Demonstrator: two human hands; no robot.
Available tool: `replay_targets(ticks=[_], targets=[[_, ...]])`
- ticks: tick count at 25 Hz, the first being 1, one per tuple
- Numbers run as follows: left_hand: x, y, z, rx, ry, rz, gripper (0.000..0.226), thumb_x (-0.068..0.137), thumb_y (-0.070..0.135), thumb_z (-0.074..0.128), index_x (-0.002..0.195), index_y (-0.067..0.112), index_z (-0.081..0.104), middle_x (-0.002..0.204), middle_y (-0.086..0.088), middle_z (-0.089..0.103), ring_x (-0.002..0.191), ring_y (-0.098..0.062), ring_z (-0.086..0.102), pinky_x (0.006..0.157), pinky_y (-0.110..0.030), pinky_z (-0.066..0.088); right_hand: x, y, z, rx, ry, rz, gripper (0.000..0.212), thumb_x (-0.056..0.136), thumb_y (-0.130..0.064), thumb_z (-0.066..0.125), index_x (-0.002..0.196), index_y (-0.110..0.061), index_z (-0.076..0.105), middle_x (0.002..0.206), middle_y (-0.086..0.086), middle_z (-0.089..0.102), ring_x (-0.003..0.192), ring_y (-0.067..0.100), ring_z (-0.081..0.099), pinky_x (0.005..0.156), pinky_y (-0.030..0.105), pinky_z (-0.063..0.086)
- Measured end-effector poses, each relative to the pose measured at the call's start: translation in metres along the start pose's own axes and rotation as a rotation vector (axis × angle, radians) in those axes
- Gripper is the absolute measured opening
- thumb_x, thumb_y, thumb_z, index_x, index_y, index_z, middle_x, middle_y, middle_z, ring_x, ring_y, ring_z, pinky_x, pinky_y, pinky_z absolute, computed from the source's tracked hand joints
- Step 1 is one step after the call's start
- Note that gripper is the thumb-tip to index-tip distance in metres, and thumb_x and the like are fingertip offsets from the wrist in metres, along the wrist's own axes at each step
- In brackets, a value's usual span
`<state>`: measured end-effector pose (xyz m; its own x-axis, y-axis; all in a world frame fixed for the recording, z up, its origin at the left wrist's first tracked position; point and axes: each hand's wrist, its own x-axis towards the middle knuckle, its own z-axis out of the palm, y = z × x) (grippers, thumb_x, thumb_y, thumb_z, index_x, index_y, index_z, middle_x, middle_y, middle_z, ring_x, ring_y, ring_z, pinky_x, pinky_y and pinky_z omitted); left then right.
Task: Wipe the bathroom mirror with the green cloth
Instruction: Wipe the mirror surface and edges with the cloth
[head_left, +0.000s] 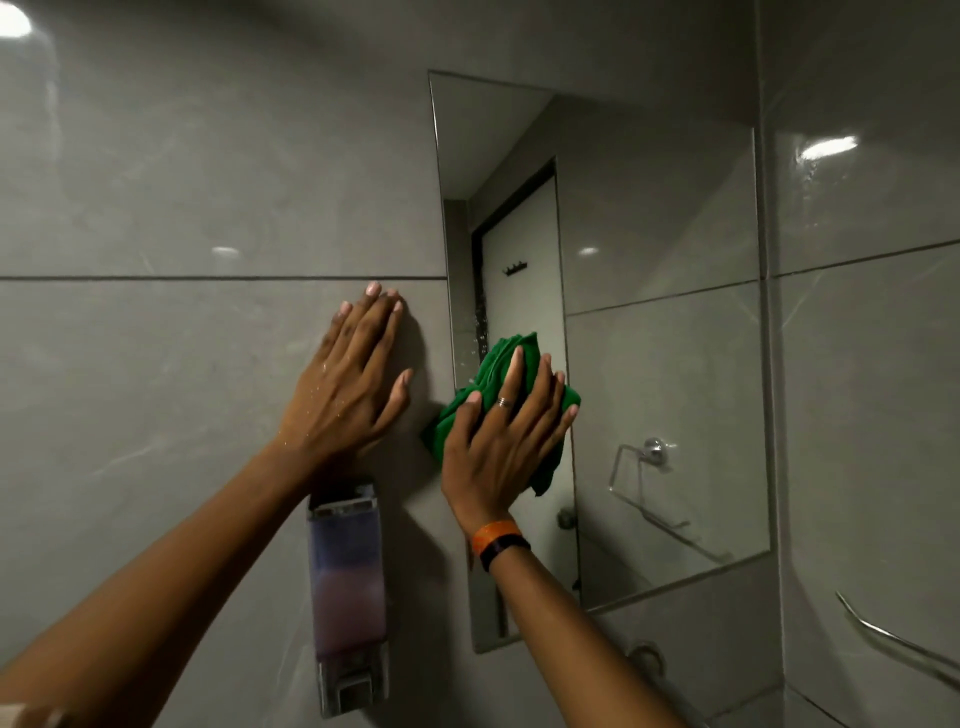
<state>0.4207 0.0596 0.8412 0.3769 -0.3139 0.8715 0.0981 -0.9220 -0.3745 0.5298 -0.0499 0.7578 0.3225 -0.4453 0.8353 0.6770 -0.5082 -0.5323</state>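
Observation:
The frameless bathroom mirror (660, 364) hangs on the grey tiled wall, right of centre. My right hand (506, 447) lies flat on the bunched green cloth (511, 358) and presses it against the mirror's lower left part, at its left edge. Part of the cloth spills over that edge onto the tile. My left hand (348, 384) rests flat on the wall tile just left of the mirror, fingers spread, holding nothing. Water drops show on its back.
A wall-mounted soap dispenser (349, 597) with pinkish liquid hangs below my left hand. A metal rail (893, 639) runs along the right wall near the corner. A towel ring and a door with hooks appear as reflections in the mirror.

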Motion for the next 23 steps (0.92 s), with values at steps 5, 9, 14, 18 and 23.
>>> replay_targets(ticks=[5, 9, 14, 18, 23], targets=[[0.020, -0.010, -0.008, 0.062, 0.044, -0.029, 0.073, 0.100, 0.043, 0.031, 0.154, -0.006, 0.024, 0.163, -0.024, 0.024, 0.154, -0.031, 0.012, 0.127, -0.046, 0.010, 0.077, -0.047, 0.017, 0.038, 0.053, -0.022, 0.062, 0.098, -0.041, 0.035, 0.155, -0.017, 0.033, 0.165, 0.013, 0.030, 0.154, 0.033, 0.022, 0.127, 0.058, 0.005], [0.034, -0.018, -0.010, 0.108, 0.067, -0.055, 0.074, 0.100, 0.046, 0.030, 0.154, -0.005, 0.025, 0.163, -0.024, 0.025, 0.154, -0.032, 0.014, 0.126, -0.046, 0.012, 0.126, -0.076, 0.027, 0.042, 0.051, -0.071, 0.062, 0.099, -0.042, 0.033, 0.155, -0.016, 0.034, 0.164, 0.014, 0.032, 0.153, 0.035, 0.023, 0.127, 0.059, 0.005], [0.057, -0.026, -0.018, 0.155, 0.106, -0.087, 0.076, 0.100, 0.047, 0.028, 0.156, -0.004, 0.020, 0.165, -0.024, 0.020, 0.154, -0.032, 0.010, 0.127, -0.046, 0.011, 0.180, -0.103, 0.035, 0.032, 0.029, -0.174, 0.061, 0.099, -0.042, 0.039, 0.155, -0.018, 0.034, 0.163, 0.015, 0.033, 0.153, 0.036, 0.023, 0.127, 0.060, 0.006], [0.075, -0.032, -0.026, 0.160, 0.120, -0.113, 0.077, 0.100, 0.049, 0.024, 0.157, -0.003, 0.018, 0.166, -0.023, 0.016, 0.155, -0.032, 0.007, 0.127, -0.047, 0.010, 0.217, -0.125, 0.037, 0.016, -0.013, -0.253, 0.063, 0.099, -0.045, 0.039, 0.155, -0.018, 0.034, 0.163, 0.014, 0.032, 0.154, 0.036, 0.021, 0.126, 0.060, 0.006], [0.085, -0.037, -0.030, 0.156, 0.127, -0.117, 0.078, 0.100, 0.050, 0.022, 0.157, -0.003, 0.016, 0.166, -0.024, 0.014, 0.156, -0.032, 0.005, 0.128, -0.046, 0.008, 0.245, -0.138, 0.039, -0.023, -0.032, -0.373, 0.063, 0.097, -0.047, 0.042, 0.155, -0.022, 0.035, 0.163, 0.013, 0.033, 0.153, 0.035, 0.021, 0.126, 0.059, 0.007]])
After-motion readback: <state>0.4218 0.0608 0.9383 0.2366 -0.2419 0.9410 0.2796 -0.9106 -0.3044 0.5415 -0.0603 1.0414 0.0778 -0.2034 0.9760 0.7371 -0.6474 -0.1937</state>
